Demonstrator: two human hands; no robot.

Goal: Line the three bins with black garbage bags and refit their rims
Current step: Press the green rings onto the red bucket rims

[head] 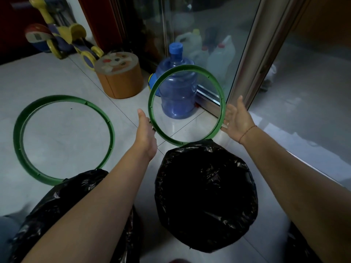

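I hold a green rim (187, 68) tilted up in the air between both hands, just beyond a bin lined with a black garbage bag (206, 194). My left hand (146, 130) grips its left side, thumb up. My right hand (238, 118) holds its right side with the palm facing inward and the fingers tucked behind the ring. A second green rim (64, 97) lies flat on the floor at left. Another black-bagged bin (57, 202) sits under my left forearm. A dark bag-like shape (296, 242) shows at the bottom right edge.
A blue water jug (177, 92) stands behind the raised rim. A round brown stool (119, 78) and a toy scooter (62, 37) sit at the back left. A metal door frame (250, 59) with glass runs along the right.
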